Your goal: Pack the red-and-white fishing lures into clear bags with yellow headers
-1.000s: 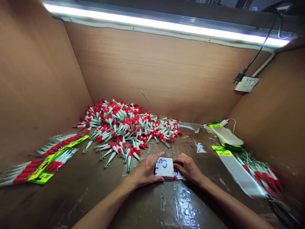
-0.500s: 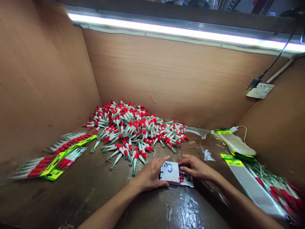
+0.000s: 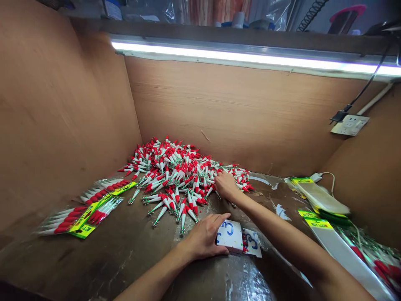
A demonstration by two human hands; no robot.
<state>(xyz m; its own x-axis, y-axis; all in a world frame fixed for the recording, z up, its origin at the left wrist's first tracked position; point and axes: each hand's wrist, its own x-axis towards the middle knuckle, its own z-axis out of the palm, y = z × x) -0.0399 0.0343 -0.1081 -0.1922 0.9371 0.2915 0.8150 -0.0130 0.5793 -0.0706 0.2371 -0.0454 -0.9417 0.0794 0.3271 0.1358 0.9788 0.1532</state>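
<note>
My left hand is wrapped around a small white cardboard sleeve with blue handwriting, thumb in front and fingers behind. From the sleeve's right end sticks out a white card piece with blue marks, and red tips show beside it. My right hand is at the front right side of a heap of red-and-white squid jigs with green hooks. Its fingers point down among the jigs and are partly hidden, so I cannot tell whether they grip one.
Filled lure packets with yellow-green headers lie on the left. To the right are flat packaging sleeves, a stack of clear packs and more bagged jigs. A power outlet is on the wall below a tube light.
My right hand has left the sleeve's right end and moved up and left to the jig heap. My left hand still holds the sleeve. The camera view has shifted slightly.
</note>
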